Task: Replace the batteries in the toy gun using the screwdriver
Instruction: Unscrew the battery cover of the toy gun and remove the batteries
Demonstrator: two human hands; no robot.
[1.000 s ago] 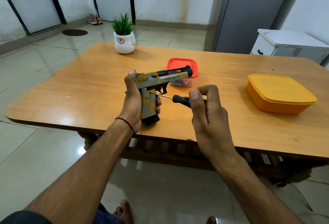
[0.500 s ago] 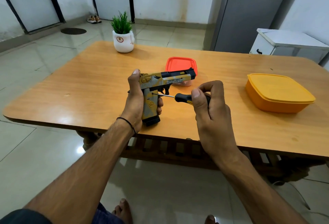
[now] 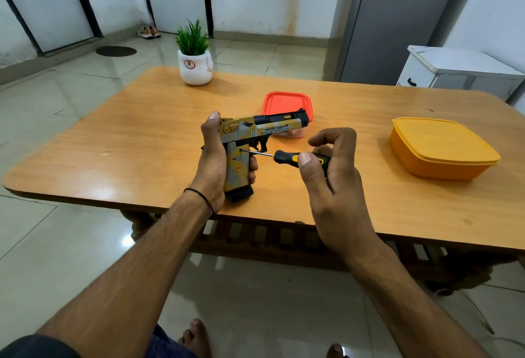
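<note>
— While the left hand (image 3: pixel 210 158) wraps the camouflaged plastic toy gun (image 3: pixel 255 131) upright over the glossy wooden table (image 3: pixel 142 136), where's the screwdriver (image 3: pixel 284 156)?
— Pinched in the right hand (image 3: pixel 335 181) by its black-yellow handle, with the thin steel tip on the grip.

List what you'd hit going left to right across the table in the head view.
potted plant → left hand → toy gun → screwdriver → right hand → orange container. Red-lidded box left out: it sits behind the gun.
</note>
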